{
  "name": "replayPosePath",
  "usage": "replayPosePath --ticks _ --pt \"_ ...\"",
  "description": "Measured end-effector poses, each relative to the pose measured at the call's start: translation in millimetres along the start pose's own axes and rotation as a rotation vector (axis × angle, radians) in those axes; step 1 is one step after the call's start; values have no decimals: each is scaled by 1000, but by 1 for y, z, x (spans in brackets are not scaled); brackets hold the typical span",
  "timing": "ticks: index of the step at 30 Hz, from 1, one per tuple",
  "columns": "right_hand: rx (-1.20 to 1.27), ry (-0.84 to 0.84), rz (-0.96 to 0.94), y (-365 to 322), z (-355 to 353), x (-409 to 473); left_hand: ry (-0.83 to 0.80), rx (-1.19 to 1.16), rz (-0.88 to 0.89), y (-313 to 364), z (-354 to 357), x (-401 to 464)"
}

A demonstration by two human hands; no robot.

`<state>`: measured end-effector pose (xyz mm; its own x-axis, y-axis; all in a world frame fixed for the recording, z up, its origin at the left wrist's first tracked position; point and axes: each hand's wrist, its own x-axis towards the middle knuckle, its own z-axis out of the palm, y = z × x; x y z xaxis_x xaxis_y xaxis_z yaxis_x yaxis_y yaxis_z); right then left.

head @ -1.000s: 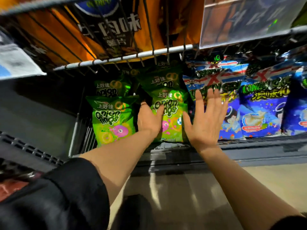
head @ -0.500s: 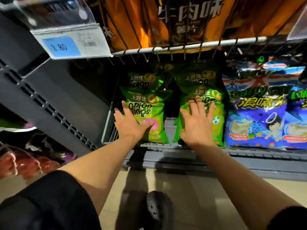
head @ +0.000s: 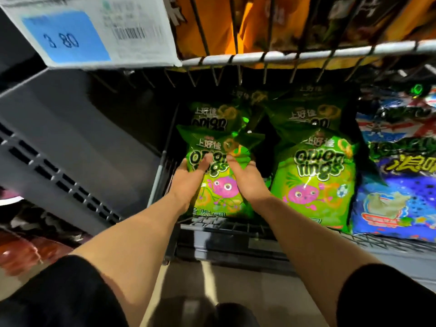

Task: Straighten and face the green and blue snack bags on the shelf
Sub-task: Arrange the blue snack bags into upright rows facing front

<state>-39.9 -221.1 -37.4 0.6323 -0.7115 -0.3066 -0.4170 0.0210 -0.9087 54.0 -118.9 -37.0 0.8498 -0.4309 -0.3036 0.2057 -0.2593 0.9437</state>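
Two rows of green onion-ring bags stand on the wire shelf (head: 382, 239). The front left green bag (head: 219, 194) is upright and faces out. My left hand (head: 187, 180) grips its left edge and my right hand (head: 249, 182) grips its right edge, both thumbs pressed on the front over the lettering. The front right green bag (head: 316, 180) stands beside it, facing out, with nothing touching it. More green bags (head: 212, 119) stand behind, partly hidden. Blue snack bags (head: 398, 199) fill the shelf to the right, cut off by the frame edge.
A white wire rail (head: 306, 54) of the upper shelf runs just above the bags, with orange bags (head: 212, 22) on it. A price tag (head: 82, 36) reading 3.80 hangs at the upper left. A grey slotted side panel (head: 70, 142) bounds the shelf on the left.
My right hand left the right green bag and moved onto the left one. My left hand shifted to that bag's left edge. The view has come closer.
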Motion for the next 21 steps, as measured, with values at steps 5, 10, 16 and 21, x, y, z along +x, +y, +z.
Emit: replayPosePath --ticks 5,10,16,21 --pt "231 -8 -24 -3 8 6 -180 -212 -110 0 0 12" --pt "377 37 14 2 6 9 -363 -148 -199 6 2 4" --pt "402 114 65 3 10 0 -372 -135 -224 13 8 -6" --pt "293 123 -26 -4 1 3 -169 -300 -55 3 8 6"
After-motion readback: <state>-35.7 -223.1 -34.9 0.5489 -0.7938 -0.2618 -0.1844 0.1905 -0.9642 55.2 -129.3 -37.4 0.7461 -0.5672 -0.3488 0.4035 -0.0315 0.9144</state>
